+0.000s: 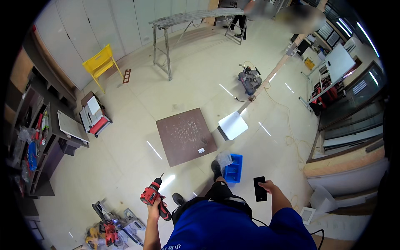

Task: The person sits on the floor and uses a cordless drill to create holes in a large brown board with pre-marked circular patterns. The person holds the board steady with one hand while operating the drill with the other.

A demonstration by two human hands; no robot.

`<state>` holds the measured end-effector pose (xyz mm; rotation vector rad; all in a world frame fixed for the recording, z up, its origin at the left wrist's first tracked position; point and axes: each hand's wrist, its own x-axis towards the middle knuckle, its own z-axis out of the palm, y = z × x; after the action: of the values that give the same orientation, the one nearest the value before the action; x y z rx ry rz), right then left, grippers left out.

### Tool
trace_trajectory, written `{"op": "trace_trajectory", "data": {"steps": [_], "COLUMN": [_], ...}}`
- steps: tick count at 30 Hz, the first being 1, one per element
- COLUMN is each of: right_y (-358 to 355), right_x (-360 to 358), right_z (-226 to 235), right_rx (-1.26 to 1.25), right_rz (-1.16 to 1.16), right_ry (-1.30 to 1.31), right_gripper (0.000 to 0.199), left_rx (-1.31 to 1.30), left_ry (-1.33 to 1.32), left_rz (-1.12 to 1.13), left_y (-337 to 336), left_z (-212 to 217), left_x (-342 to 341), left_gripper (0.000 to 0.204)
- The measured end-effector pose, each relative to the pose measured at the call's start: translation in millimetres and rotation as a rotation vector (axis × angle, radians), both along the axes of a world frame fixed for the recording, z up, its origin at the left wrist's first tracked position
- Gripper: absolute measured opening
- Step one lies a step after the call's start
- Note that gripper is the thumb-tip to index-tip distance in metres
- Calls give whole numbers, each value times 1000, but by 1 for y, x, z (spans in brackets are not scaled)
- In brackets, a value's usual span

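The left hand [156, 208] grips the handle of a red and black power drill [150, 194]. The drill's thin bit points ahead, away from the person. The right hand [268, 186] holds a flat black phone [260, 192] by its right edge, near the top, and the phone is well apart from the drill.

Between the 2 arms are a bright blue shirt [221, 227] and 2 dark shoes [178, 198]. Just right of the front shoe sits a blue plastic bin [240, 161] split into parts, with a crinkly clear plastic bag [224, 158] at its left corner.

Past the shoes is a big square brown board [171, 135]. It has lots of small pale specks and 1 white label; I can't tell if the specks are marks or bits. Beside its right edge is a white top with round corners [233, 125].

Low on the left is a heap of red, yellow and gray tools [111, 233]. Farther off stand a yellow chair [98, 62], a long gray metal bench [187, 18] and a gray air pump machine [251, 81].
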<state>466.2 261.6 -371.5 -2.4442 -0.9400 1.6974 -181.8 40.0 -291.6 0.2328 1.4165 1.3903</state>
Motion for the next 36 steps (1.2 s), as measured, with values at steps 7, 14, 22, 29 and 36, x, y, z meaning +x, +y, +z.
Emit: {"op": "trace_trajectory", "data": {"steps": [7, 14, 22, 29, 36], "right_y": [160, 260, 206, 167, 107], "right_x": [0, -227, -388, -441, -421], "right_z": [-70, 20, -72, -232, -356], "right_rx": [-3, 145, 257, 65, -361], "right_rz": [509, 378, 430, 311, -341], "right_ry": [-352, 657, 816, 1114, 1028], "right_gripper": [46, 45, 37, 36, 53], "left_rx": [-79, 225, 14, -205, -304], "left_ry": [-70, -315, -202, -59, -241], "left_rz": [65, -105, -279, -302, -66], "left_y": [87, 237, 283, 227, 252], "left_z": [-18, -27, -116, -283, -341], "left_x": [74, 131, 74, 24, 52], "left_gripper": [50, 78, 58, 49, 59]}}
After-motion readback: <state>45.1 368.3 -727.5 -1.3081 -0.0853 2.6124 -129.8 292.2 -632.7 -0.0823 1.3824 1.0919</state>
